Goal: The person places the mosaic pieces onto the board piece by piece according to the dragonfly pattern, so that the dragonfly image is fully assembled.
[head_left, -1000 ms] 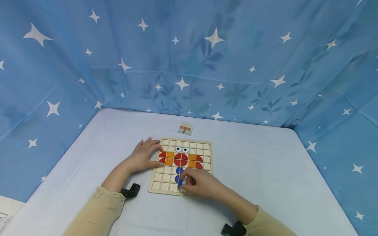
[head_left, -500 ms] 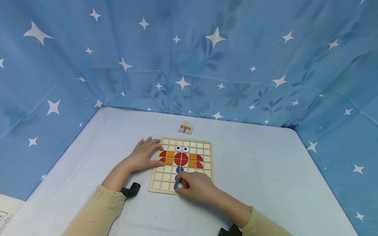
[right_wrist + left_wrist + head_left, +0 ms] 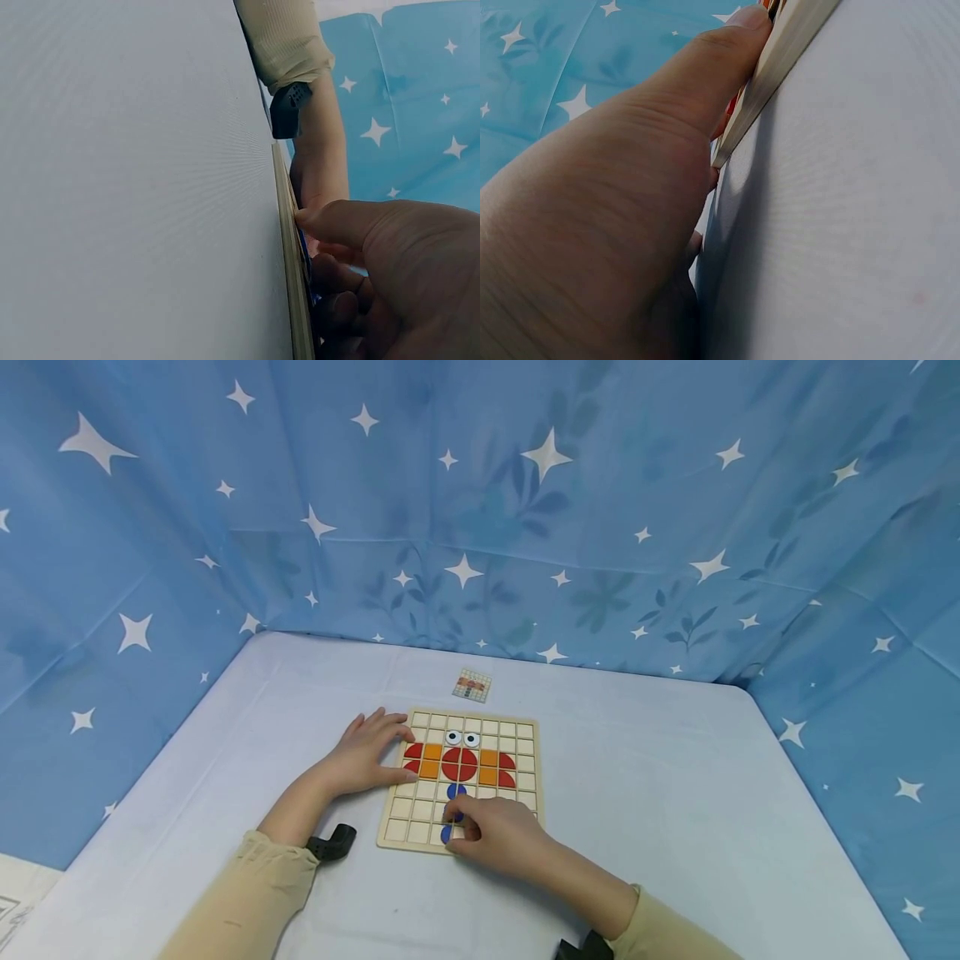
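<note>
A square wooden grid board [image 3: 408, 831] lies on the table, with red, orange, white-and-black eye and blue pieces set in its cells. My left hand [image 3: 363, 758] rests at the board's left edge, its thumb on the rim and its fingers spread. Over the lower middle of the board, my right hand [image 3: 504, 833] pinches a small blue rounded piece [image 3: 446, 834] at a bottom-row cell between thumb and index finger. Above it a blue pair [image 3: 456, 792] shows; the blue pieces between are partly hidden by the fingers. In the right wrist view the thumb touches the board's edge [image 3: 289, 247].
A small pattern card [image 3: 472, 685] lies behind the board on the white tablecloth [image 3: 645, 777]. Blue star-patterned curtains [image 3: 480, 510] enclose the table at the back and sides. Black wrist cameras [image 3: 333, 843] sit on both wrists.
My right hand has moved slightly left, bringing the blue piece from beside the column to its bottom-row cell, where it now lies flatter. The left hand stays where it was.
</note>
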Motion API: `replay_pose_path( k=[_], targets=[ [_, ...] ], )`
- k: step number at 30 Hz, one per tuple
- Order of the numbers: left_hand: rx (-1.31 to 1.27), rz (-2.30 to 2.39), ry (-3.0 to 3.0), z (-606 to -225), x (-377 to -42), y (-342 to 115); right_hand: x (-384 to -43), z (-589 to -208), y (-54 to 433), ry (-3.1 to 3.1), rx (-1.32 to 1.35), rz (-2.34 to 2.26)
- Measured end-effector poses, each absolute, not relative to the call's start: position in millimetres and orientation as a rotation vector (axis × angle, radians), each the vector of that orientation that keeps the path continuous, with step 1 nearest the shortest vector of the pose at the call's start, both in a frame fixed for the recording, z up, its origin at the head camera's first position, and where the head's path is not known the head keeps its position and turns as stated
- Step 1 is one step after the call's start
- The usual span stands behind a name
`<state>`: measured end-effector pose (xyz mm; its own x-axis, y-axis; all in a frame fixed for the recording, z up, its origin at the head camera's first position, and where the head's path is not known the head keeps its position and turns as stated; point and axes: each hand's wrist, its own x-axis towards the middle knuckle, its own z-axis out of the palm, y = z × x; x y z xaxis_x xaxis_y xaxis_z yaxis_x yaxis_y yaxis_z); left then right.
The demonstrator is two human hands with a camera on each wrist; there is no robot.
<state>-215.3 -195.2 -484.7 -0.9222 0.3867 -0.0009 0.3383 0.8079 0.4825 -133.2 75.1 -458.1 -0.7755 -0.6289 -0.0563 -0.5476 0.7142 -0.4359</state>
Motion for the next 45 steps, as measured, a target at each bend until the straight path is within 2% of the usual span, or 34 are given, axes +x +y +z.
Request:
replay_pose_path(
  k=[6, 20, 32, 39, 45],
  targets=[
    [0.601, 0.742, 2.896, -484, -216, -196, -133, -457, 76, 2.704, -1.030, -0.539],
    [0.611, 0.747, 2.892, -485, -215, -196, -143, -448, 95, 2.535, -0.993, -0.715],
    [0.578, 0.729, 2.885, -483, -215, -196, -151, -449, 167, 2.524, -0.886, -0.810],
    [0.571, 0.722, 2.882, -483, -215, -196, -151, -461, 211, 2.531, -1.030, -0.938],
    [0.585, 0.725, 2.886, -484, -215, -194, -154, -465, 229, 2.450, -1.140, -0.960]
  ],
)
